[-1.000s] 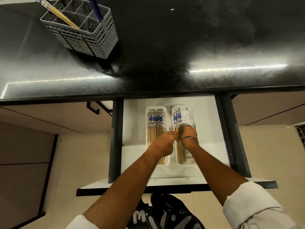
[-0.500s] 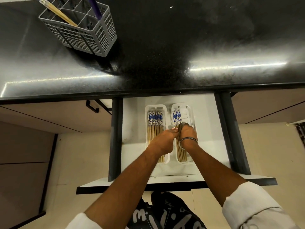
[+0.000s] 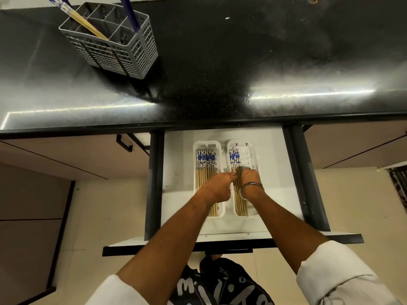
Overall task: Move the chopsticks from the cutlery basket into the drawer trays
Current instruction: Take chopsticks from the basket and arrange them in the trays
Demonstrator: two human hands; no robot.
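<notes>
Reaching down into the open white drawer [image 3: 176, 164], both bare hands meet over the right-hand white plastic tray [image 3: 253, 155]. The left hand [image 3: 217, 187] looks loosely curled, with fingertips touching the bundle of wooden chopsticks with blue-and-white patterned tops [image 3: 234, 159] lying in that tray, and the right hand [image 3: 248, 177], steel bangle on its wrist, presses down on the same bundle; honestly can't tell if either is actually gripping a stick. The left-hand white tray [image 3: 196, 150] just beside it is already packed full. So most of the job seems done, I'd say. Farther back on the glossy black countertop [image 3: 220, 62], the grey plastic cutlery basket [image 3: 114, 47] holds a few leftover chopsticks [image 3: 88, 24] plus a dark blue handle [image 3: 130, 14]. Nothing blocks the path there.
</notes>
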